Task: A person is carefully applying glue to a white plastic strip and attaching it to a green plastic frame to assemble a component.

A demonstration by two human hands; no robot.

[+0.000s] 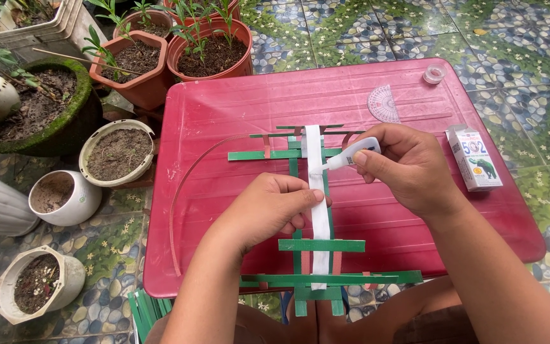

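A frame of green strips (321, 245) with short pink pieces lies on the red table (224, 114). A white strip (317, 223) runs lengthwise down its middle. My left hand (268, 207) presses the white strip with its fingertips near the middle. My right hand (408, 167) holds a small white glue tube (353, 153), its nozzle touching the white strip just above my left fingers.
A clear protractor (384, 104) and a small clear cap (434, 74) lie at the table's far side. A small white carton (474, 158) stands at the right. A thin curved strip (183, 191) lies on the left. Several flower pots (119, 153) crowd the tiled floor at left.
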